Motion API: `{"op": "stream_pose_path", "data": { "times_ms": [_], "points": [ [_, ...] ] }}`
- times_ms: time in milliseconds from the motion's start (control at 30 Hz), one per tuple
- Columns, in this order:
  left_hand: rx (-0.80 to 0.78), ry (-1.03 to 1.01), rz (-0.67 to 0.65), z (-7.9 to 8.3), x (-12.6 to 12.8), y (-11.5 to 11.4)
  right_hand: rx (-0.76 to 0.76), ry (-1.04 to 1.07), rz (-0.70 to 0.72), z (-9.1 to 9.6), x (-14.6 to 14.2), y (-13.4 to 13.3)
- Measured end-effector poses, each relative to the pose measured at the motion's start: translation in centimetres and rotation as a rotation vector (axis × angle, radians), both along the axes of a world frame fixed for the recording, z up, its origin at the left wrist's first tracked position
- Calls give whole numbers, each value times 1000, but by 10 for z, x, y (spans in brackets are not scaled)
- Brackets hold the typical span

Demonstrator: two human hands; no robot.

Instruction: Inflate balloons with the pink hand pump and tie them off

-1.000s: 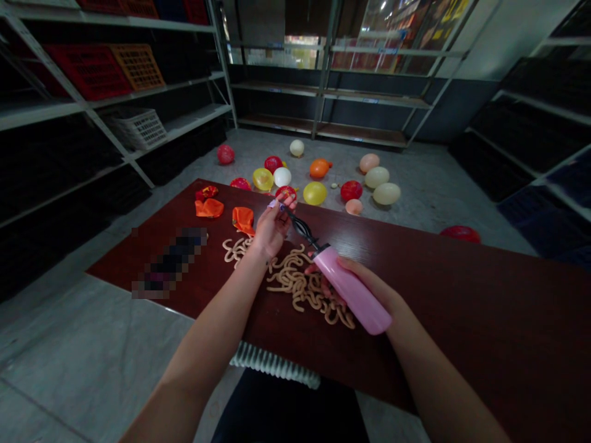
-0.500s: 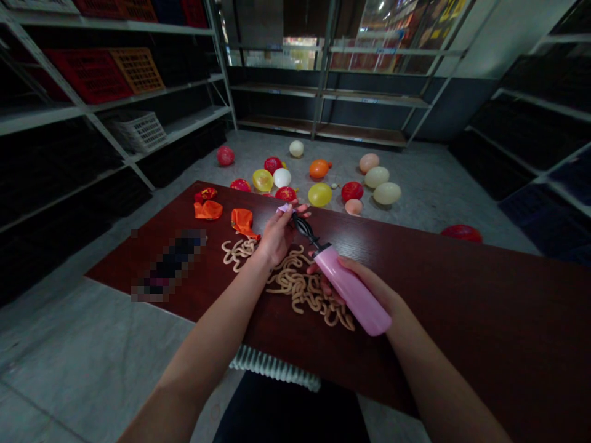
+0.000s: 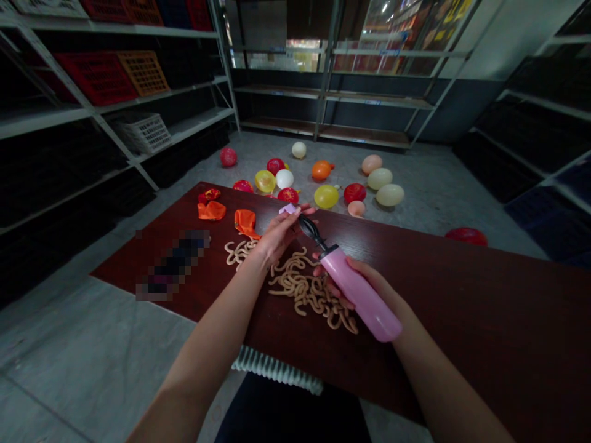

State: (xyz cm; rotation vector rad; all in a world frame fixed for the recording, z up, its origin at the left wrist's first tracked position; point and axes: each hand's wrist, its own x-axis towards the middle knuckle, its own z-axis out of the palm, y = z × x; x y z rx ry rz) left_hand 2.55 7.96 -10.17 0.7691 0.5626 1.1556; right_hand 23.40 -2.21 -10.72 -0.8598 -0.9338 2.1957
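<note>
No text was legible. Labels (image 3: 373, 103) on the front edges of the rear shelves (image 3: 401, 101) were too small to read, and yellow marks (image 3: 288, 192) on a red balloon (image 3: 290, 197) beyond the bench's (image 3: 462, 307) far edge were unclear.

Center of frame: the left hand (image 3: 278, 235) conceals the tip of the black nozzle (image 3: 311, 228); its connection to the lilac balloon (image 3: 288, 209) cannot be determined. The pink pump (image 3: 362, 296) covers part of the right hand (image 3: 384, 286). Left of frame: a pixelated object (image 3: 175, 264) is unidentifiable. Right edge: cuts off the table (image 3: 471, 301), which partly hides a red balloon (image 3: 466, 235). Lower edge: cuts off both forearms (image 3: 198, 357).
</note>
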Motion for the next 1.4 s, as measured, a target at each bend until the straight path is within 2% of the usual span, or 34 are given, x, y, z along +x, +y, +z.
{"op": "stream_pose_path", "data": {
  "times_ms": [133,200,267,367,467,600,700,767,867,967,1067,1167,1300,1400],
  "points": [
    [-118,8,128,2,8,1,-61,-211,-103,7,-6,-6],
    [-175,-9,143,4,10,1,-53,-204,-87,7,-6,-4],
    [-190,-33,141,6,10,1,-31,-106,-34,5,-5,-1],
    [-156,-38,107,3,8,1,21,92,13,0,-1,4],
    [-103,-9,13,-6,7,2,57,192,19,-3,2,6],
    [-42,62,-39,-16,8,3,46,169,29,-4,4,5],
    [-26,110,-57,-16,9,3,-16,54,61,-3,3,4],
    [-62,49,-98,-13,8,2,-54,-20,27,0,1,2],
    [-187,-177,-179,-3,7,-1,-54,-103,-16,8,-3,0],
    [-287,-366,-198,8,8,-6,-47,-206,-28,18,-9,-4],
    [-352,-412,-164,14,10,-11,-25,-292,-73,23,-16,-8],
    [-396,-393,-62,15,10,-12,16,-316,-117,23,-23,-9],
    [-442,-393,137,17,4,-7,64,-413,-64,25,-23,-11],
    [-436,-379,238,24,-5,-3,197,-553,-9,31,-15,-11]
  ]
}}
